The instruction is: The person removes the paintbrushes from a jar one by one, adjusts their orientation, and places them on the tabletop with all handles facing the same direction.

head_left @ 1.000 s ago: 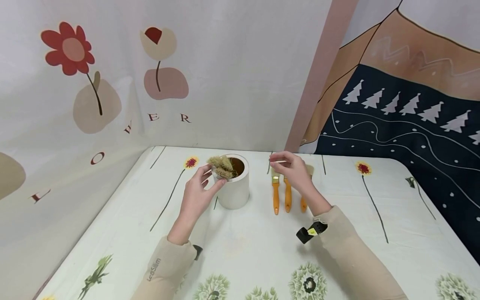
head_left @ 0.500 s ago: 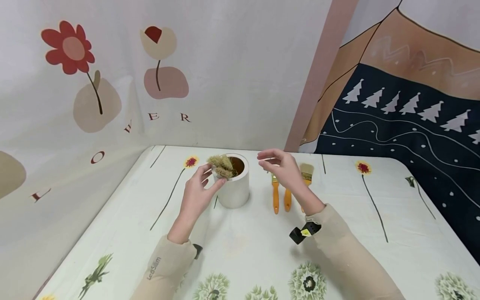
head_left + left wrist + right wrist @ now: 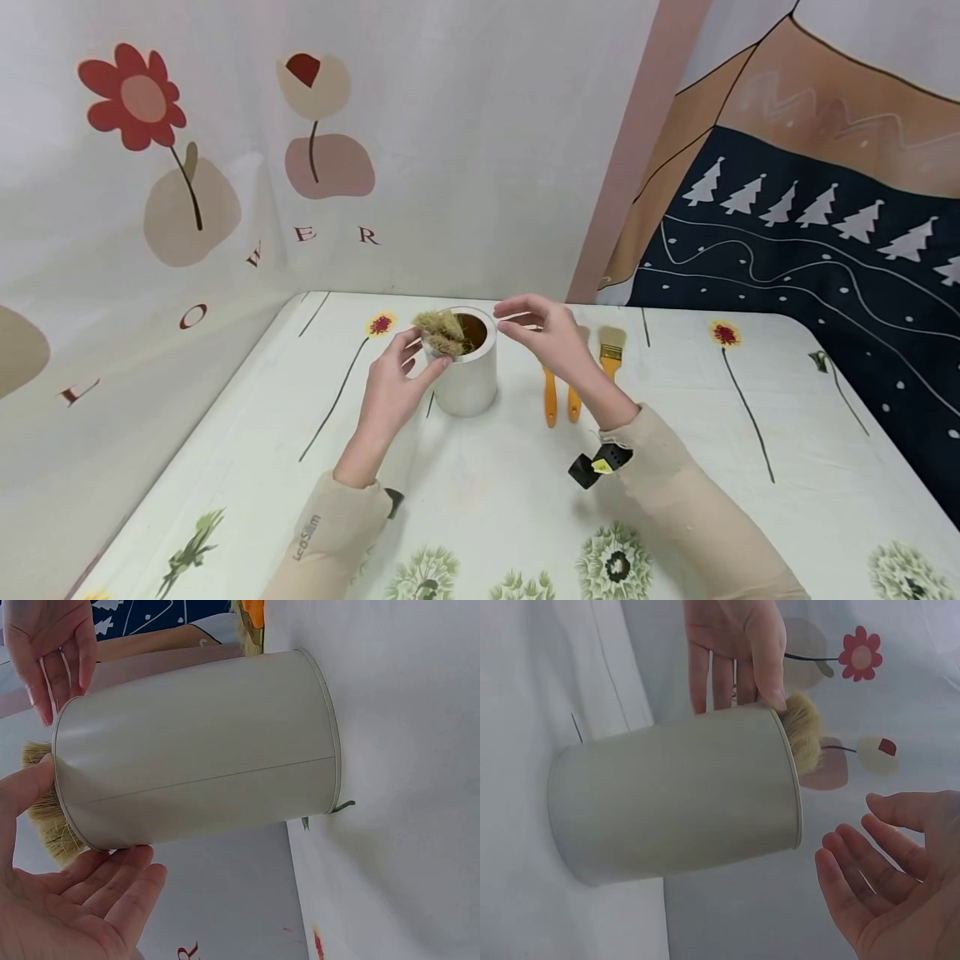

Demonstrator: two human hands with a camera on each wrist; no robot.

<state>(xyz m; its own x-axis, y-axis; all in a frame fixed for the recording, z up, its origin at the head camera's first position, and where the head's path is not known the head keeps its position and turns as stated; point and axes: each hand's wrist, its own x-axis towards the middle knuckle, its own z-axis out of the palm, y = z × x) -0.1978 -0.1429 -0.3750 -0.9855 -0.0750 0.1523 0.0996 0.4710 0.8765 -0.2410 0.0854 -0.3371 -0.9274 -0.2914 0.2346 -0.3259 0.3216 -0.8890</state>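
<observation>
One white container (image 3: 467, 387), two hands (one left hand (image 3: 390, 387), one right hand (image 3: 547, 335)), and I make it three orange-handled brushes (image 3: 611, 352) on one counter (image 3: 480, 500). Bristles (image 3: 441, 335) poke out of the container too, no clue how many brushes that makes. Two black wrist gadgets (image 3: 615, 457). Wall cloths have five letters (image 3: 368, 236), two flowers (image 3: 142, 98) and seven white trees (image 3: 742, 198), last one cut off.

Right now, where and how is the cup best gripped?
Probably by the wall at mid-height, right hand coming from the right and curving round it. The cup stands upright, round and bare on that side; the left hand holds its upper left, where bristles stick out.
</observation>
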